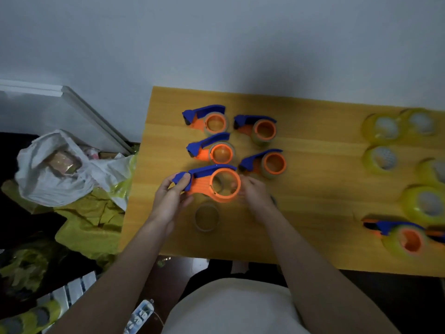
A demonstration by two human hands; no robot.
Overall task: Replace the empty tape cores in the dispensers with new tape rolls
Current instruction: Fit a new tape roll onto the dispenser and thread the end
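I hold an orange and blue tape dispenser [212,183] above the wooden table [313,179]. My left hand [169,201] grips its blue handle end, thumb on top. My right hand [256,192] touches the right side of its bare orange ring; whether the fingers curl round it is unclear. An empty brown tape core [207,217] lies on the table just below the dispenser. Several more dispensers with cores [218,150] lie in two columns behind it. At the right edge sit several yellow tape rolls [381,127] and a dispenser [407,238] loaded with a yellow roll.
Left of the table lie a white plastic bag [60,169] and yellow-green wrapping [91,225] on the floor. A white wall rises behind the table. The table's near edge runs just in front of my body.
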